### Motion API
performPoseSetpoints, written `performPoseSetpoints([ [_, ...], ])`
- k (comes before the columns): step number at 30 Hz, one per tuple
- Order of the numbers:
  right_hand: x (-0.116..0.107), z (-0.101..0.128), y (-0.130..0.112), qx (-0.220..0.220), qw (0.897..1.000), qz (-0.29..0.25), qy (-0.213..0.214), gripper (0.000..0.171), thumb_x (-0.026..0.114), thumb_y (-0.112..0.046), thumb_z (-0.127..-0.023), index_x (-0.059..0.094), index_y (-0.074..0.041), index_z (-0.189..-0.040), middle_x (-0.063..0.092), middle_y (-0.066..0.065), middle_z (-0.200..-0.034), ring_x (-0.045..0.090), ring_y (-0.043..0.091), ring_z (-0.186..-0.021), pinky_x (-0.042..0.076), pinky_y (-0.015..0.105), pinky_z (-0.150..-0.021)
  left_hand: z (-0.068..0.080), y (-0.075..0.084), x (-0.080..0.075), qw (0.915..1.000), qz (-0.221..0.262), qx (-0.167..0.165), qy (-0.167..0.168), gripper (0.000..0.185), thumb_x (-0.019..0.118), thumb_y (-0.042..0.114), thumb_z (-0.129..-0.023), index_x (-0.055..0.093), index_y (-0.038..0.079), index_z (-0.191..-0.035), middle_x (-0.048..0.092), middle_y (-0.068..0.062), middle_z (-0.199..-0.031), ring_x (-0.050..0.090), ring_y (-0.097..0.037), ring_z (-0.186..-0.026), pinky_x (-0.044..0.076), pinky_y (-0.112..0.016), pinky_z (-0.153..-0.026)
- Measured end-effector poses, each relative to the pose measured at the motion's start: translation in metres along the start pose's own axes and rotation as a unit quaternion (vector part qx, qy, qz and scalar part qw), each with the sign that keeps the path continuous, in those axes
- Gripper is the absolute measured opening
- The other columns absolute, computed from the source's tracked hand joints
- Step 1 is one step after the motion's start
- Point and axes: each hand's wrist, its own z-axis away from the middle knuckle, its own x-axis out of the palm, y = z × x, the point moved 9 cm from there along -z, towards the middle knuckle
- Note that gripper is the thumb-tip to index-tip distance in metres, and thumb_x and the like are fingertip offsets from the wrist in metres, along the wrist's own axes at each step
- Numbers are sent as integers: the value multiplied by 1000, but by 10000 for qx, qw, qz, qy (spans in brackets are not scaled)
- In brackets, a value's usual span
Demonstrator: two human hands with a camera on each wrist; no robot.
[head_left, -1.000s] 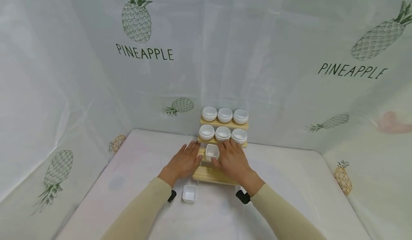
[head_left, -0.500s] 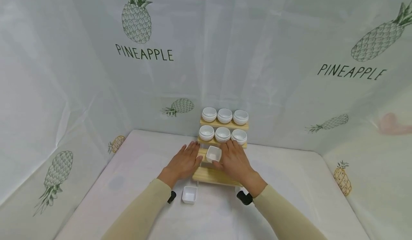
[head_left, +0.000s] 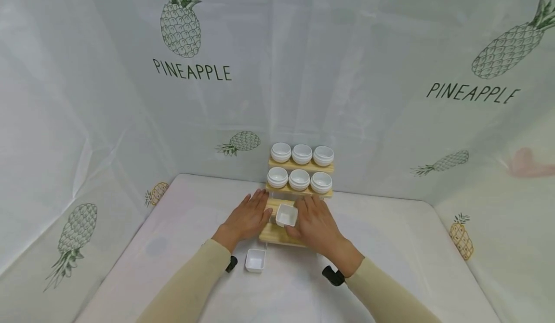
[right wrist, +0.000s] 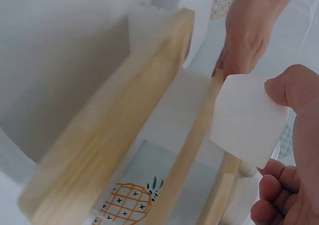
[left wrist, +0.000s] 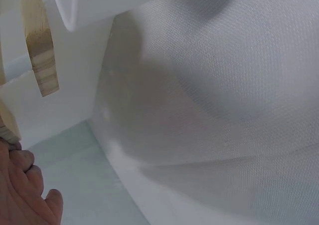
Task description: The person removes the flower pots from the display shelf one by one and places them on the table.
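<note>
The right hand (head_left: 315,222), at centre of the head view, pinches a square dish (head_left: 286,215) over the rack (head_left: 277,236); the left hand (head_left: 249,218) lies flat, fingers straight, against the rack's left end. Six round bowls (head_left: 300,167) fill the two upper shelves, all empty. Another dish (head_left: 255,260) sits on the table (head_left: 173,226) below left.

Left wrist view: fingertips (left wrist: 20,185) at lower left, shelf edge (left wrist: 40,45) upper left.

Right wrist view: thumb and fingers (right wrist: 291,135) grip the dish (right wrist: 246,117) at right, beside the wooden shelves (right wrist: 114,130).
</note>
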Motion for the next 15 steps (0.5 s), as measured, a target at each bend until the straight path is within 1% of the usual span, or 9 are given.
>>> performPoseSetpoints([
  [4, 1, 10, -6, 13, 9998, -68, -165, 56, 86, -51, -80, 66, -2, -99, 53, 5, -84, 43, 22, -75, 39, 31, -63, 0, -1, 2, 10000, 1, -64, -29, 68, 26, 45, -116, 23, 0, -167, 24, -17, -174, 18, -31, -164, 20, -51, -133],
  [8, 5, 22, -12, 90, 9988, -283, -376, 57, 86, -52, -81, 68, -3, -103, 55, 4, -86, 45, 21, -77, 42, 31, -65, 0, 0, 1, 9999, 20, -91, -46, 69, 25, 46, -116, 23, 0, -167, 23, -17, -175, 17, -30, -164, 20, -51, -133],
  [11, 8, 31, -19, 81, 9982, -393, -453, 57, 85, -53, -82, 68, -4, -105, 55, 3, -87, 46, 21, -78, 42, 31, -67, 0, 0, 0, 9999, -16, -115, -83, 69, 23, 47, -116, 20, 1, -168, 21, -16, -175, 16, -29, -164, 19, -50, -134],
  [15, 13, 42, -25, 75, 9974, -479, -533, 54, 83, -53, -83, 67, -6, -105, 55, 1, -88, 45, 18, -79, 42, 29, -67, 0, -1, 2, 9999, -33, -112, -50, 70, 22, 48, -116, 20, 1, -168, 21, -16, -175, 16, -29, -164, 20, -50, -134],
])
